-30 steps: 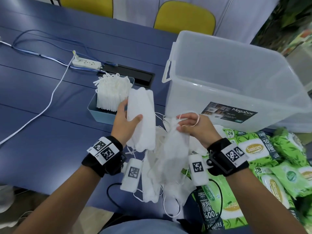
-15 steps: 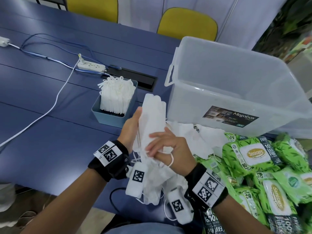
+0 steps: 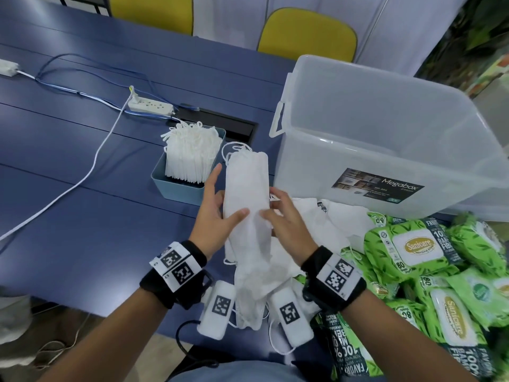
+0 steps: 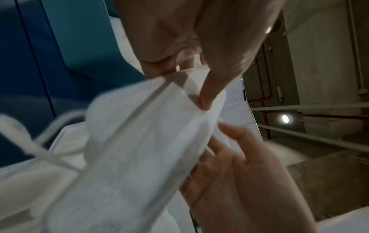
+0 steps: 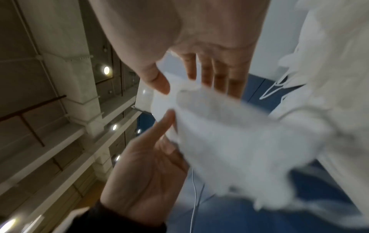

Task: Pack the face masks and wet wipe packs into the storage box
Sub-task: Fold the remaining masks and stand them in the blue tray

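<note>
I hold a stack of white face masks [image 3: 246, 199] upright between my two hands, above the near edge of the blue table [image 3: 82, 210]. My left hand [image 3: 217, 213] cups its left side, thumb pinching across the front and fingers straight behind. My right hand [image 3: 283, 219] presses the right side, its fingers nearly straight and its thumb on the front. The stack's long axis runs away from me, its lower end loose and fanned, ear loops dangling. The clear storage box [image 3: 385, 128] stands open just to the right and beyond, nearer my right hand, so the move should be up and rightward over its rim. More masks [image 3: 338, 219] lie below the box, beside green wet wipe packs [image 3: 416, 246]. A blue bin of masks [image 3: 190, 158] sits left.
</note>
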A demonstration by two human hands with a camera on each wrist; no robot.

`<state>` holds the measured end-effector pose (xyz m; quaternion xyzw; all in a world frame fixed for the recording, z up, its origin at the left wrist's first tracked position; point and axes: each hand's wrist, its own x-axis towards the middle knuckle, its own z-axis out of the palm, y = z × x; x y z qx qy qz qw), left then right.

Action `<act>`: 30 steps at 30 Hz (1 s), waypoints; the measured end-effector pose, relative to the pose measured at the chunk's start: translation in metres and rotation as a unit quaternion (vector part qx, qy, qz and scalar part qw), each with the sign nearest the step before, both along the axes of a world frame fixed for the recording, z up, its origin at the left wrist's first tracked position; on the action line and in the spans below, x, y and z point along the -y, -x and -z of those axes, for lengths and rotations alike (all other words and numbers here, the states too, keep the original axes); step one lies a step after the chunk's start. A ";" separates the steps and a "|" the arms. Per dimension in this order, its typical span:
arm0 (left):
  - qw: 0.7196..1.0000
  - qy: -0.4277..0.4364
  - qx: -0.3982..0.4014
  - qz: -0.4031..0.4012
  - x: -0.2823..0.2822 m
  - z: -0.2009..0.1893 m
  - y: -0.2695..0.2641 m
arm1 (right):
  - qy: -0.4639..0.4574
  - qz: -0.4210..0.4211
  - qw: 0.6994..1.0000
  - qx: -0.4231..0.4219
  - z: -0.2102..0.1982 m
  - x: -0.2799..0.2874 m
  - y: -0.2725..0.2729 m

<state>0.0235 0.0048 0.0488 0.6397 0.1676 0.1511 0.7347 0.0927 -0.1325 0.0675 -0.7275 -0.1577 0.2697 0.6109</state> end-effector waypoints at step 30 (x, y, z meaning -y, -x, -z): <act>0.974 0.194 -0.101 -0.061 -0.008 0.021 0.007 | 0.101 -0.117 0.987 -0.043 0.058 -0.045 0.043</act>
